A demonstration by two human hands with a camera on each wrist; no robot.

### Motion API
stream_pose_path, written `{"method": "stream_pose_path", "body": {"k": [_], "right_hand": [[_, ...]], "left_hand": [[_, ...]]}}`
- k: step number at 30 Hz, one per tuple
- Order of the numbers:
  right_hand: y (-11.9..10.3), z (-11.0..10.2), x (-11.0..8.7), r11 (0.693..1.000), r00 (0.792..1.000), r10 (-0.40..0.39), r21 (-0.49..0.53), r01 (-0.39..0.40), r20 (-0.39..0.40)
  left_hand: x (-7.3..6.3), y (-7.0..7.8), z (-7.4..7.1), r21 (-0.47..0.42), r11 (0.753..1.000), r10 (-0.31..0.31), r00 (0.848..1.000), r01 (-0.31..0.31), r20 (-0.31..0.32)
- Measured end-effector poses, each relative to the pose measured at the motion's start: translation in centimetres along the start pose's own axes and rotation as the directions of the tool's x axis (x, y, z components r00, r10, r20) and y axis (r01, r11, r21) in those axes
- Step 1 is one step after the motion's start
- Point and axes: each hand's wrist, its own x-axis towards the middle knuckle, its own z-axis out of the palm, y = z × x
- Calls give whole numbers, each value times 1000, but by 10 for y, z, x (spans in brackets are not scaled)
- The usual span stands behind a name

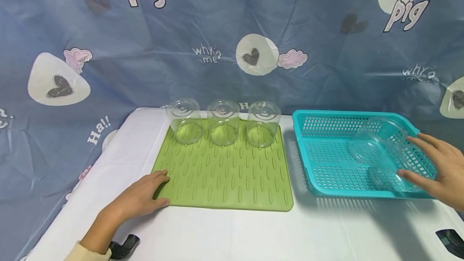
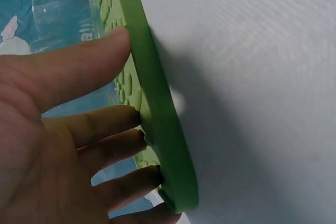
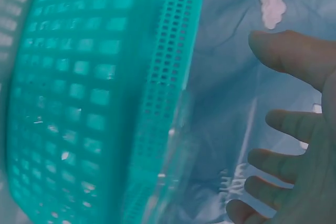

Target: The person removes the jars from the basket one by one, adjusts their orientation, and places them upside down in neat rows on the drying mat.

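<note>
My left hand (image 1: 139, 196) rests at the near left corner of a green ribbed drying mat (image 1: 224, 188), its fingers touching the edge. In the left wrist view, the thumb and fingertips lie along the mat's green rim (image 2: 157, 98). My right hand (image 1: 442, 168) hovers at the right side of a turquoise plastic basket (image 1: 362, 193), fingers spread and holding nothing. Beneath and beside it, clear cups (image 1: 366, 148) lie in the basket; they overlap, so their number is hard to tell. Fingers and basket stand apart in the right wrist view.
Three clear cups stand upside down in a row along the mat's far edge: left (image 1: 186, 122), middle (image 1: 223, 123) and right (image 1: 263, 124). A white cloth (image 1: 253, 233) covers the table. Behind hangs a blue printed curtain (image 1: 217, 23).
</note>
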Motion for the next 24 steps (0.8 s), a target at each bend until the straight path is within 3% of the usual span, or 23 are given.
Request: {"method": "stream_pose_path", "body": {"k": [8,13,16,24], "right_hand": [[14,7,-1,997,997,58,-56,-55,54],[24,7,2,983,979,146,-130,-128,144],[29,5,5,976,970,160,-172,-129,180],[44,11,5,968,960,197,-193,-159,199]], "left_hand": [[0,0,0,-7,1000,-1,1000,1,-4],[0,0,0,-7,1000,0,1000,0,-5],[0,-2,0,-2,1000,6,1000,-6,-7],[1,-3,2,8,1000,2,1000,-2,-6]]}}
